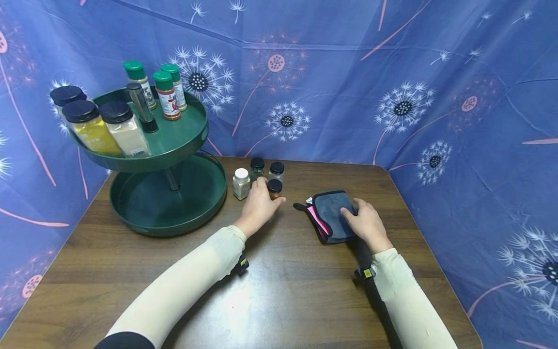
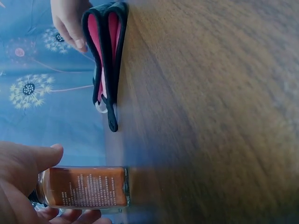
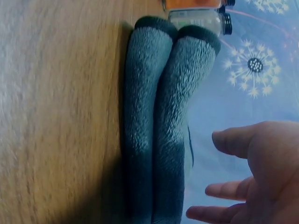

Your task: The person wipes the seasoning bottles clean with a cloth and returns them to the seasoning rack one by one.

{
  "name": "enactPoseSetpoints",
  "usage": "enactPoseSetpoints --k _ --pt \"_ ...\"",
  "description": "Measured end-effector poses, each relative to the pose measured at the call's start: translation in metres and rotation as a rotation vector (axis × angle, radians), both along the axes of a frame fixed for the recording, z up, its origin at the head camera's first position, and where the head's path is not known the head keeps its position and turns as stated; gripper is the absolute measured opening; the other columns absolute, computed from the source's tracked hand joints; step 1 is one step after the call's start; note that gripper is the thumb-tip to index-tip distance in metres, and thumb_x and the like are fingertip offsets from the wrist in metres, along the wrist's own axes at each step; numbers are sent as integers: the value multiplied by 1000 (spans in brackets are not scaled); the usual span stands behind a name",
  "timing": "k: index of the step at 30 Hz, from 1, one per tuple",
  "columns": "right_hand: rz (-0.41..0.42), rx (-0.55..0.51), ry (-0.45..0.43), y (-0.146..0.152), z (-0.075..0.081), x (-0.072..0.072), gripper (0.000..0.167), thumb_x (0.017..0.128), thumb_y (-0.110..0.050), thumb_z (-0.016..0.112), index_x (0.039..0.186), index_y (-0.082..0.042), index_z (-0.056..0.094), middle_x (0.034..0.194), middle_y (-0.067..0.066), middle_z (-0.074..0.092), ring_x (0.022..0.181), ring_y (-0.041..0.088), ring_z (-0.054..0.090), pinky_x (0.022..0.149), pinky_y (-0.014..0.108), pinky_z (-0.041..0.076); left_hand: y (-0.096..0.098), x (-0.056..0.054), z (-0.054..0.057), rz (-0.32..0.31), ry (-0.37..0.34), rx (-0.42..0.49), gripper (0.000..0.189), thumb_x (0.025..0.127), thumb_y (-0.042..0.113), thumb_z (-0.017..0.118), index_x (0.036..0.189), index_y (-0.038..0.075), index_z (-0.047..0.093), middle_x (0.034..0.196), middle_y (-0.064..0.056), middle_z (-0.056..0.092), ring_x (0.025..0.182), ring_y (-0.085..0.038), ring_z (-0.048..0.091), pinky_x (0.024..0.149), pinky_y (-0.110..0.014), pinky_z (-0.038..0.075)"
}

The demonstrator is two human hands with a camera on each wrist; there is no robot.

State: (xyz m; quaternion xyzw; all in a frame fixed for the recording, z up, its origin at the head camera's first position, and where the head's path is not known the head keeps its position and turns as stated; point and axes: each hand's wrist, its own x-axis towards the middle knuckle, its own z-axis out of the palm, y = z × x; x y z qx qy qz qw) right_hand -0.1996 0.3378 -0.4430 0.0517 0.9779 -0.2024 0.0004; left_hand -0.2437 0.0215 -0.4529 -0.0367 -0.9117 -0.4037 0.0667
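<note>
L hand is round a small black-lidded jar w/ orange-brown contents, L of the folded cloth; thumb straight along the cloth-facing side of the glass, fingers along the opp. side, but can't tell if they're actually pinching it. Jar's upright, & of the 4 small jars it's nearest the cloth; can't tell if its base touches the table. R hand is at the cloth's R edge, fingers & thumb spread, thumb over its top face; contact w/ the fabric unclear. Cloth itself is grey w/ black trim, pink inside, a short black loop sticking out on its L side. Other 3 small jars, also L of cloth: a clear-glass black-lidded jar, a dark green black-lidded jar a bit further L, & a white-lidded jar furthest from the cloth. Well L of the cloth, a green 2-tier rack; its upper tier holds 3 bigger black-lidded jars, incl. 1 w/ yellow contents, plus 3 green-capped shakers, incl. 1 w/ reddish contents, & 1 slim dark bottle. Under the cloth, a brown wood-grain table; behind & either side of it, a blue dandelion-print backdrop. Pale sleeves cover both arms, nearer the camera than the cloth.
</note>
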Motion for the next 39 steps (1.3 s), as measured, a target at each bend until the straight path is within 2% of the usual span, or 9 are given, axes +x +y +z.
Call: enactPoseSetpoints --k 10,17,22,25,27,30,32,35,39 --pt "-89 -16 -93 8 -3 -5 72 102 -46 56 149 7 41 146 30 52 134 50 48 107 62 40 -1 0 3 3 -4 -7 68 83 38 86 126 2 47 118 -19 58 112 -38 63 95 -48 52" --pt "-70 -21 -134 13 -4 -9 73 98 -43 63 143 13 47 142 35 52 131 51 50 105 61 43 -1 -2 1 13 -17 8 65 82 35 87 123 2 49 117 -18 58 112 -37 63 96 -48 51" --pt "-70 -92 -192 17 -6 -10 75 97 -40 67 142 16 46 143 37 49 131 52 49 106 59 42 -1 -3 0 16 -17 17 61 82 33 87 120 2 52 115 -18 59 110 -37 64 95 -47 52" --pt "-93 -197 -222 19 -7 -10 74 96 -37 69 140 17 46 146 37 46 131 49 49 105 57 44 0 -2 1 13 -13 19 58 82 32 86 119 1 53 113 -18 61 109 -37 65 95 -47 52" --pt "-112 -291 -243 20 -7 -10 57 95 -36 71 121 13 58 146 33 47 122 44 52 95 50 48 -1 -3 2 13 -12 22 57 82 30 86 119 1 54 113 -19 62 110 -36 65 96 -47 52" --pt "-140 -419 -265 22 -7 -10 43 94 -37 72 87 0 54 122 21 55 97 31 50 75 39 43 -1 -3 2 12 -5 29 55 82 27 85 119 0 55 114 -20 63 111 -37 65 98 -46 51" --pt "-144 -513 -285 23 -6 -9 43 94 -38 71 80 -7 46 105 10 56 86 23 48 69 34 39 -2 -3 2 12 1 37 54 82 25 85 119 -1 56 114 -20 63 112 -37 64 99 -46 51" --pt "-115 -717 -323 22 -5 -6 32 98 -36 65 101 -6 54 93 0 61 83 16 60 71 31 51 -3 -2 2 2 8 45 53 81 23 86 119 -1 57 115 -20 64 113 -36 64 99 -45 51" --pt "-95 -1039 -387 17 -1 1 38 103 -27 56 131 -4 44 94 -1 70 84 15 71 76 33 59 -6 0 2 -38 18 37 54 80 22 86 120 -1 59 115 -18 65 114 -35 63 100 -45 50"
